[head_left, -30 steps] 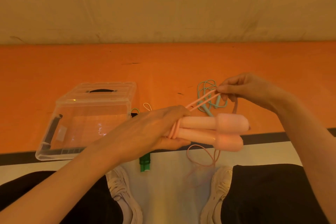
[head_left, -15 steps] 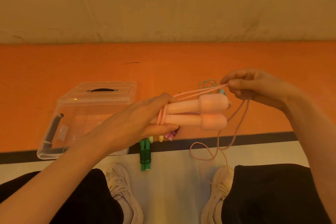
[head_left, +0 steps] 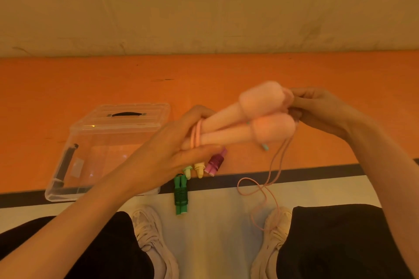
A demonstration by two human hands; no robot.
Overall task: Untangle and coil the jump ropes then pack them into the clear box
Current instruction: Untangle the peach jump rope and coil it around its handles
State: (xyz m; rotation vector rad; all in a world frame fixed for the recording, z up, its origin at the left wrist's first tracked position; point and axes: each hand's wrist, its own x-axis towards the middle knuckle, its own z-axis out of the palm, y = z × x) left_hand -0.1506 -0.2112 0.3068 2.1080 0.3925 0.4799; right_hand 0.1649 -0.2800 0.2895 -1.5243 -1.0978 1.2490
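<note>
Orange floor mat [head_left: 68, 88] lies below a tan wall. Left hand [head_left: 174, 149] curls its fingers around two fat pink jump rope handles [head_left: 229, 129], with thin pink cord [head_left: 196, 137] wrapped on them. Right hand [head_left: 322, 111] pinches that cord by the handles' fat ends; the rest hangs down. Clear plastic box [head_left: 74, 165] sits left, open. Green wrapped rope [head_left: 180, 197] lies near white shoes [head_left: 149, 233].

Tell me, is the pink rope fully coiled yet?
No. The pink rope has few turns around the handles; a long loose tail hangs down.
</note>
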